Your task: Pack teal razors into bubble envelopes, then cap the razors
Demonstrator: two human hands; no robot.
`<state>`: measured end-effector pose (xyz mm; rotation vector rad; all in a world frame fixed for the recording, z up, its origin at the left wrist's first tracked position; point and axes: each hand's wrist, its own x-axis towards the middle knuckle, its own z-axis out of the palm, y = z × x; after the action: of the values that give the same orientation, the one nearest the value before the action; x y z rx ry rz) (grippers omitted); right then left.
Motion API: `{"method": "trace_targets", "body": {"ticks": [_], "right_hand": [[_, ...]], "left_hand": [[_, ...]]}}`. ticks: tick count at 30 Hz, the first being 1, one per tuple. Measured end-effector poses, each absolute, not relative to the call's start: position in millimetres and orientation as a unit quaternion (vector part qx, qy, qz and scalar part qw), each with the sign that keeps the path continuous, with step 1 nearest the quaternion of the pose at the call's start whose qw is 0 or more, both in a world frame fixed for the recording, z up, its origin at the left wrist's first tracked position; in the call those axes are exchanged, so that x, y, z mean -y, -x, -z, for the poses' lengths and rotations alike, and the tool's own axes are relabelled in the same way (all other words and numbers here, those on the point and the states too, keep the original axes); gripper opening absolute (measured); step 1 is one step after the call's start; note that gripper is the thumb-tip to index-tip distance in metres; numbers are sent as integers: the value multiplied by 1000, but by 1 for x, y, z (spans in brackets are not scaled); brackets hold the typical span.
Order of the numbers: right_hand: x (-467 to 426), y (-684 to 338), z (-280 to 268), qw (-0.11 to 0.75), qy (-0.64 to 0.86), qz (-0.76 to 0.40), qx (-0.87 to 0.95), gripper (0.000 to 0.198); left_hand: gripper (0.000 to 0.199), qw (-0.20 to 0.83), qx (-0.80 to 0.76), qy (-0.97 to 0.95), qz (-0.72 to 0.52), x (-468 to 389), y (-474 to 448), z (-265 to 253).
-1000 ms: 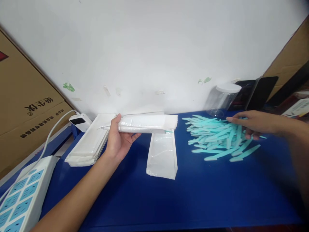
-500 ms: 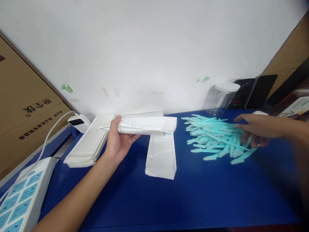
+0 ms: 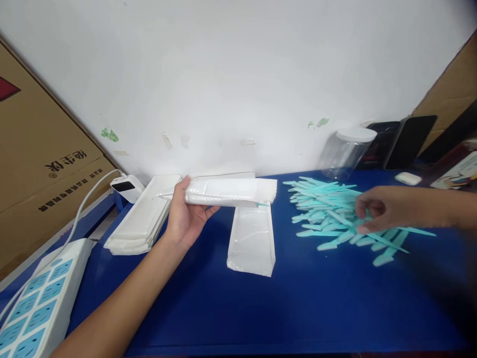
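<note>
My left hand (image 3: 186,214) is wrapped round a white plastic-faced packaging bag (image 3: 219,191), held sideways above the table. A thin teal tip (image 3: 263,204) shows at the bag's right end. Below it, another flat white bag (image 3: 251,241) lies on the blue table. On the right is a loose pile of teal eyebrow razors (image 3: 320,206) with pale blade covers. My right hand (image 3: 387,209), slightly blurred, is over the pile's right side with fingers curled and pinched. Teal shows between its fingertips, which appear closed on a razor; the grip is partly hidden.
A stack of white bags (image 3: 145,214) lies at the left beside a small white device (image 3: 126,188) with a cable. A power strip (image 3: 44,298) is at front left. Behind the pile stand a clear jar (image 3: 345,154) and a dark phone (image 3: 410,142). A cardboard box (image 3: 48,134) borders the left.
My right hand has moved left and down into the pile, its fingers closing. Several razors at the right side have shifted. My left hand keeps holding the bag; the view has shifted slightly.
</note>
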<state>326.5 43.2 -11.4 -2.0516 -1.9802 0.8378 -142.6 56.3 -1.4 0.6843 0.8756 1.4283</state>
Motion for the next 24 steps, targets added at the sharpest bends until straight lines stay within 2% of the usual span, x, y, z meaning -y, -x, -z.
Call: {"method": "trace_targets", "body": {"ticks": [3, 8, 14, 19, 24], "right_hand": [[-41, -313, 9, -51, 634, -322, 701, 30], [-40, -306, 7, -34, 611, -363, 703, 18], [-37, -299, 6, -61, 608, -360, 705, 12], [-41, -326, 6, -26, 593, -306, 744, 17], [-50, -342, 10, -5, 644, -215, 734, 17]], "left_hand": [[27, 618, -379, -298, -621, -56, 143, 1], [29, 617, -386, -296, -619, -56, 143, 1], [28, 619, -382, -289, -623, -56, 143, 0], [26, 623, -380, -284, -622, -55, 143, 0], [28, 626, -380, -287, -618, -56, 143, 1]]}}
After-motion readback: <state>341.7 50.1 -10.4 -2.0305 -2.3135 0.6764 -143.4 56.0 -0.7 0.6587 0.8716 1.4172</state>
